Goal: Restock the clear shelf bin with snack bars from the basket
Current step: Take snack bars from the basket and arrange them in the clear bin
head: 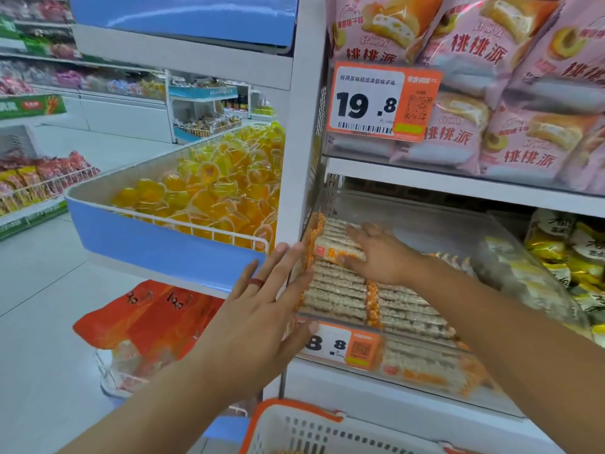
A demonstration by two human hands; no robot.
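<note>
Placing is the step: the right hand (383,253) grips a bar (339,249) over the rows inside the bin (510,257), while the left hand (262,309), fingers straight, braces its wall at 9 o'clock. Next, probably release and reach to the basket (294,427) at 6 o'clock.

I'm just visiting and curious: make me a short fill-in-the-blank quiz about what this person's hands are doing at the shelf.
1. The right hand lays a snack bar into the clear ____.
2. The left hand wears a red ____ on one finger.
3. The big price tag on the shelf above reads 19.____.
4. The basket at the bottom has an ____ rim.

Missing words: bin; ring; 8; orange
</note>
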